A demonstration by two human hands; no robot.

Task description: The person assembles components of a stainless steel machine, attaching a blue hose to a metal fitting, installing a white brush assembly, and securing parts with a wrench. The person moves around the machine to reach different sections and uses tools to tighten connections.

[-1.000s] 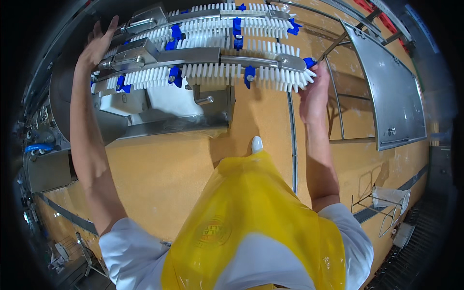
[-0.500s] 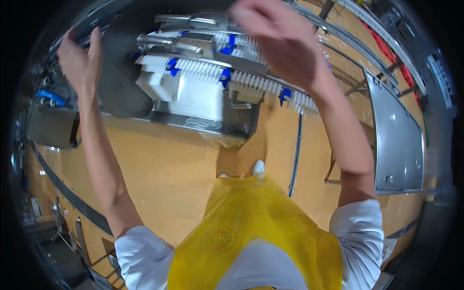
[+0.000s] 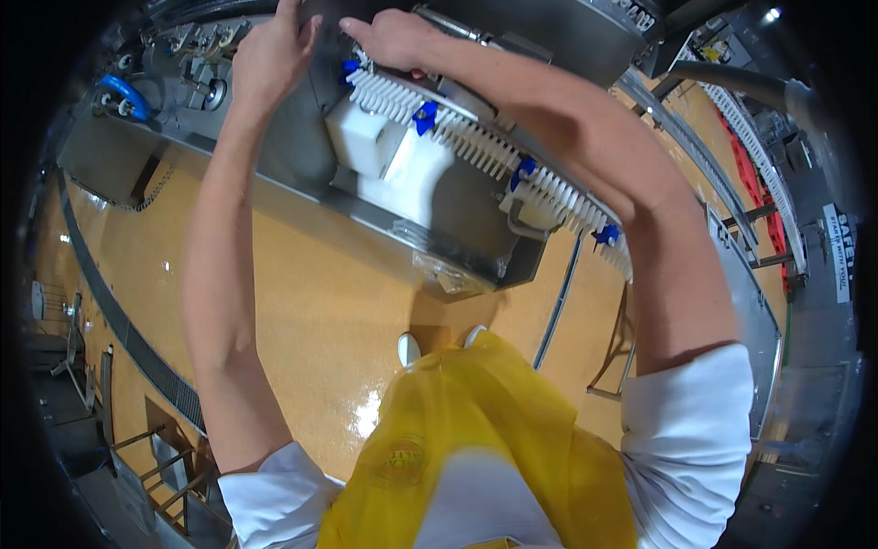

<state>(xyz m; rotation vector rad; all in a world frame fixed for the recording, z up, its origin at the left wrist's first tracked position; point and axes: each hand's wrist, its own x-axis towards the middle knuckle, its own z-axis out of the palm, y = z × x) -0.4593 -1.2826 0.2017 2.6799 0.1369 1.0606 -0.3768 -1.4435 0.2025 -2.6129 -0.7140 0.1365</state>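
Reaching upward, the left hand stands open, thumb apart. The right hand is partly curled at the upper-left end of the white-toothed conveyor, above the steel trough; its grip cannot be determined. One second earlier, the right hand was at the conveyor's opposite end.

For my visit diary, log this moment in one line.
right hand: by white-bristled strip, contact unclear; left hand: apart from strip; blue brackets: on strip
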